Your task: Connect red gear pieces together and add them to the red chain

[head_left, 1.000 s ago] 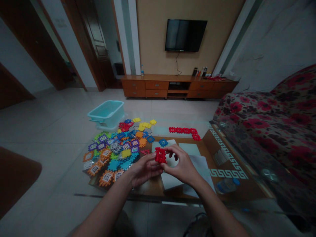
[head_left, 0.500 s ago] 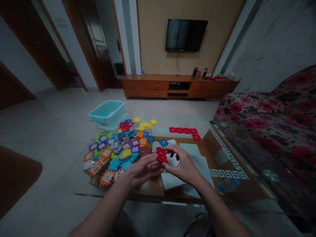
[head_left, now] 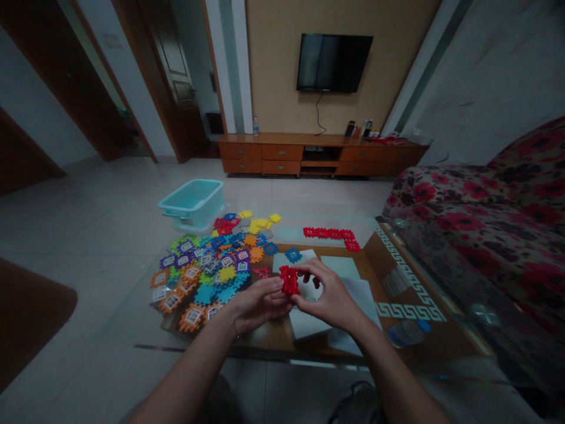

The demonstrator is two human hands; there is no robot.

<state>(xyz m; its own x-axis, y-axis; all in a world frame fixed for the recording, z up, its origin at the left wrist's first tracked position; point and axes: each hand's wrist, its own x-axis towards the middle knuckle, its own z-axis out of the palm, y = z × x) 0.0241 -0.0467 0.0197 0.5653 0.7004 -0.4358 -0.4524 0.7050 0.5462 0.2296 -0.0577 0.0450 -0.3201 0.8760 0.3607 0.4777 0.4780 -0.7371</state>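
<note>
The left hand (head_left: 253, 303) and right hand (head_left: 329, 297) were brought together, both pinching a small red block assembly (head_left: 289, 280) held above the glass table (head_left: 132, 306). To the left of the assembly lay a pile of coloured interlocking tiles (head_left: 207, 265); beyond it lay a red tile strip (head_left: 331, 234).

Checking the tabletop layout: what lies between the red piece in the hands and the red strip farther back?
In the head view, a blue tile on white paper lies between the red piece and the red strip.

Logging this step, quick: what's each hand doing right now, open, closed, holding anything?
Left hand: closed on the red block piece.
Right hand: closed on the same red block piece from the other side.
</note>
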